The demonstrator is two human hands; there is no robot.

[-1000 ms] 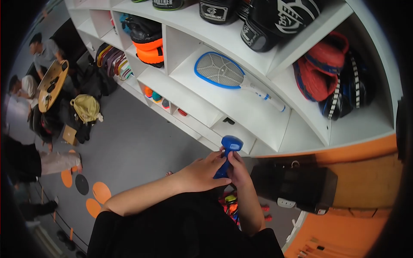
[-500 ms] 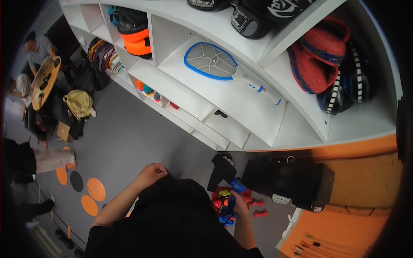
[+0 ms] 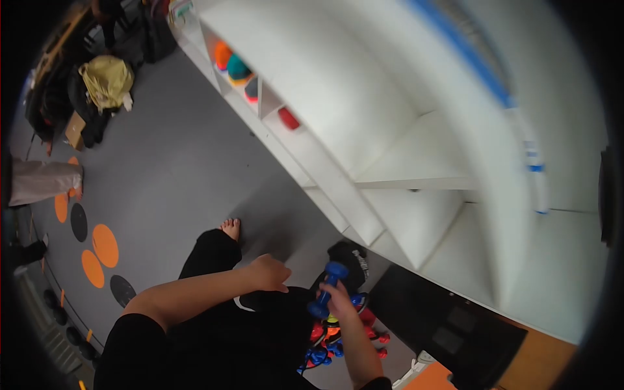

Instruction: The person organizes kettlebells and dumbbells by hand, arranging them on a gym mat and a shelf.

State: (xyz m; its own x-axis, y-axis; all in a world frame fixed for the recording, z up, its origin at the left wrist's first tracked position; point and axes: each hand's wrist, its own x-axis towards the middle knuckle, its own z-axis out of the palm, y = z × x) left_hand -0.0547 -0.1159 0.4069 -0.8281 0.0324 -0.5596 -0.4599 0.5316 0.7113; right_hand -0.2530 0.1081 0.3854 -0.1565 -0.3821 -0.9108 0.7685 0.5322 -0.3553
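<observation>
My right hand (image 3: 338, 300) is wrapped around the handle of a small blue dumbbell (image 3: 332, 278), with both its heads showing past the fingers. Below that hand lies a pile of small red and blue dumbbells (image 3: 318, 354), partly hidden by my forearm and clothes. A black item with white lettering (image 3: 351, 260) rests on the floor just behind the held dumbbell. My left hand (image 3: 268, 273) is curled closed in front of my knee, with nothing seen sticking out of it.
A white shelf unit (image 3: 390, 156) spans the upper right, holding a blue-and-white electric fly swatter (image 3: 532, 156) and several colourful items. A black box (image 3: 442, 325) stands under it. On the left are a yellow backpack (image 3: 107, 81), floor dots and another person's leg (image 3: 45, 182).
My right hand has lifted the blue dumbbell up from the pile. The left hand has moved right and down, and my view has tilted lower, bringing my bare foot in sight.
</observation>
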